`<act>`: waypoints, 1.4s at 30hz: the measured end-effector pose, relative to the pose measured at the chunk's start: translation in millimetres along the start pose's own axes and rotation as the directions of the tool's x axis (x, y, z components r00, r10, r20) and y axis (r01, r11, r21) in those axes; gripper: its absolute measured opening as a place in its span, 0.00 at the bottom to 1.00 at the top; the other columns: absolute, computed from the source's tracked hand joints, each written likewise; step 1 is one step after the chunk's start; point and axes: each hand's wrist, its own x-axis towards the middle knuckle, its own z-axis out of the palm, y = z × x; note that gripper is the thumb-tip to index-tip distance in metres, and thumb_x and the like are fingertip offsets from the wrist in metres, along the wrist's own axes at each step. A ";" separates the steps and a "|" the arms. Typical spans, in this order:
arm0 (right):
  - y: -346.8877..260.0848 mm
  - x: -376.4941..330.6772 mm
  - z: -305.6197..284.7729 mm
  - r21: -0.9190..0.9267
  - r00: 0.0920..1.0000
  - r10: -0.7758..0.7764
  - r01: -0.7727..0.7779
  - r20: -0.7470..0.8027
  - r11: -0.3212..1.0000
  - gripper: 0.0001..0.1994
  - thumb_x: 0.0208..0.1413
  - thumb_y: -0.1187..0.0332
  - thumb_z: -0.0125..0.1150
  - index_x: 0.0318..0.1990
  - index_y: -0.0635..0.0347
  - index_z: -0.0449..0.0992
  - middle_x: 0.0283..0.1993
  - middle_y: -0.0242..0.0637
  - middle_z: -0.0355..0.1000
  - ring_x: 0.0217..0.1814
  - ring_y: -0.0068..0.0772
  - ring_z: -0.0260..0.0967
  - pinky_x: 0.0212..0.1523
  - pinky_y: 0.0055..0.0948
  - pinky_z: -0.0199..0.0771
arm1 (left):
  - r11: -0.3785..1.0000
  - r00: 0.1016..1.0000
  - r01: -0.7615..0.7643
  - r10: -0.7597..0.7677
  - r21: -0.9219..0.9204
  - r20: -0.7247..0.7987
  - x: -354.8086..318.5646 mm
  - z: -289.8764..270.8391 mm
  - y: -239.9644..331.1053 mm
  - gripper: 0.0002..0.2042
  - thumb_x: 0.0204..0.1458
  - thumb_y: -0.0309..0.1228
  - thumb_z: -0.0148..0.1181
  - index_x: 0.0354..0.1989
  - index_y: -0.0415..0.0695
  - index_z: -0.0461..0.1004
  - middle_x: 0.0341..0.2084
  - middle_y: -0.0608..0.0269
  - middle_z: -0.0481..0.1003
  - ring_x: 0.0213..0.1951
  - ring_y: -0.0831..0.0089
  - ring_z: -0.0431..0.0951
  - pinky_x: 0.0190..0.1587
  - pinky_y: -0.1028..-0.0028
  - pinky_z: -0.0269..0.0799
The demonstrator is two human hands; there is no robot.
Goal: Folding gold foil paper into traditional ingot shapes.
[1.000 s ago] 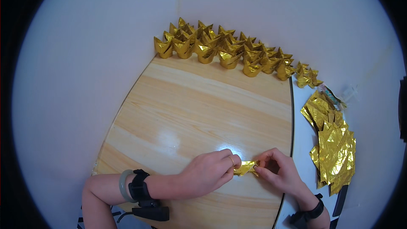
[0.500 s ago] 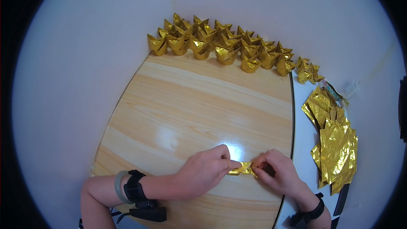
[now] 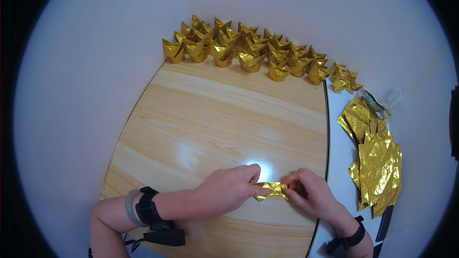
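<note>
A narrow folded strip of gold foil paper (image 3: pixel 273 189) lies on the wooden tabletop between my hands. My left hand (image 3: pixel 233 188) has its fingers curled and grips the strip's left end, its index finger pressing along the foil. At the right end, my right hand (image 3: pixel 308 192) pinches the paper between thumb and fingertips. One corner of the foil sticks out below my left fingers. Along the table's far edge stand several folded gold paper ingots (image 3: pixel 251 59), boat-shaped with pointed tips, in close rows.
On a white surface to the right lies a pile of flat gold foil sheets (image 3: pixel 380 167). A few more ingots (image 3: pixel 344 79) and a colourful plastic packet (image 3: pixel 373 102) are beyond it. A pale wall (image 3: pixel 287 5) rises behind the wooden table (image 3: pixel 215 114).
My left fingers have shifted slightly left along the foil strip, baring more of its middle and a lower left corner. My right hand keeps its pinch on the other end.
</note>
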 end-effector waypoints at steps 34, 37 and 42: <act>5.3 3.6 5.5 -0.308 0.989 -0.147 0.146 0.018 0.940 0.11 0.49 0.68 0.66 0.39 0.56 0.71 0.31 0.34 0.67 0.35 0.39 0.67 0.33 0.35 0.67 | 0.902 0.938 -0.346 0.337 0.257 0.079 2.5 -18.9 -6.0 0.17 0.53 0.43 0.58 0.49 0.50 0.75 0.39 0.64 0.68 0.43 0.66 0.69 0.46 0.67 0.66; 9.6 -3.0 -1.0 -0.200 0.936 -0.328 0.300 -0.127 0.933 0.10 0.45 0.74 0.65 0.37 0.56 0.73 0.32 0.34 0.69 0.35 0.37 0.68 0.33 0.33 0.68 | 0.904 0.938 -0.347 0.341 0.251 0.068 1.1 -16.6 -6.5 0.17 0.53 0.43 0.57 0.49 0.50 0.74 0.39 0.63 0.69 0.43 0.66 0.69 0.46 0.67 0.66; -0.1 -6.7 -4.5 -0.412 0.814 -0.581 0.533 0.008 0.739 0.18 0.41 0.72 0.58 0.44 0.55 0.79 0.46 0.31 0.76 0.45 0.31 0.73 0.36 0.28 0.71 | 0.916 0.946 -0.325 0.314 0.237 0.084 0.9 -13.2 -7.4 0.17 0.53 0.42 0.58 0.49 0.48 0.75 0.40 0.62 0.69 0.44 0.65 0.69 0.47 0.67 0.66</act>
